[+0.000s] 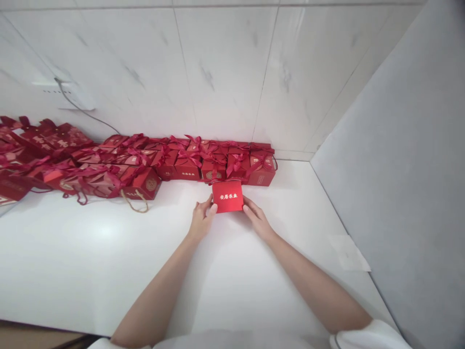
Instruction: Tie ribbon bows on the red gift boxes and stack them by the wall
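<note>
A small red gift box (227,196) with gold characters on its front stands on the white table (109,252), just in front of a row of similar boxes. My left hand (202,218) grips its left side, thumb on the front face. My right hand (256,216) presses its fingers against the box's right side. Both arms reach forward from the bottom of the view.
Several red gift boxes with dark red ribbons (203,162) line the marble wall, and a looser pile (47,160) lies at the left. A grey panel (399,169) bounds the right side. A cable (83,110) hangs from a wall socket. A paper scrap (348,252) lies at right.
</note>
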Demonstrator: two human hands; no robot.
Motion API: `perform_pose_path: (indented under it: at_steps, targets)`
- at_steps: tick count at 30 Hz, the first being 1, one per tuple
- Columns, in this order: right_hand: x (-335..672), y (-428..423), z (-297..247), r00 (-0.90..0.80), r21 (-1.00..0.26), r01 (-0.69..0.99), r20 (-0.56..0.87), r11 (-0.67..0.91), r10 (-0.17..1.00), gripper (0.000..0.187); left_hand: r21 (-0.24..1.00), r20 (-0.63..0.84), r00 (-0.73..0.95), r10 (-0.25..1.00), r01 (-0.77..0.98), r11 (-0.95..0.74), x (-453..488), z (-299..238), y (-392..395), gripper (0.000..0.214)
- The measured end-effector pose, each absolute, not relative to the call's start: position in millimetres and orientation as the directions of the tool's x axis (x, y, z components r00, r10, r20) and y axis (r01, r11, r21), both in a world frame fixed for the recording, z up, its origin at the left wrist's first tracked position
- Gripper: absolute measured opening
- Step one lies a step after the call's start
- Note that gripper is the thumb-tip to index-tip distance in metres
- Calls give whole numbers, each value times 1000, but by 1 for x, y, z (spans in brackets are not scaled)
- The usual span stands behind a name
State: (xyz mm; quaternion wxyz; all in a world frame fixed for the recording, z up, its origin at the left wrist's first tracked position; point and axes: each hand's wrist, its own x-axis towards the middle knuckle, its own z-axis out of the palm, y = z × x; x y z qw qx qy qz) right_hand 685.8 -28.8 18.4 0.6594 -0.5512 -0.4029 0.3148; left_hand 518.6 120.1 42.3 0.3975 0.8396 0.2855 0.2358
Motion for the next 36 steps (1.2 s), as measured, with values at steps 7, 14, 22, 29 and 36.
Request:
perform_pose_path:
  at_steps: [7,14,22,29,36]
  targets:
    - [684,-30,22,412,-976,69,218,208,884,62,840,211,728,653,205,-501,517,41,126,55]
    - [681,-32,30,360,-968,69,250,242,899,72,902,206,780,591,83,-424,513,45,124,68]
    - [680,-34,25,385,-962,60,268,266,883,70,909,229,858,460,-20,-416,508,44,125,78]
    - [682,-33,18,413,-953,108,302,284,859,70,901,221,865,450,-5,-433,506,40,127,82]
    - [677,-27,14,539,-938,254,339,235,771,79,935,185,790,584,42,-353,513,42,118,70]
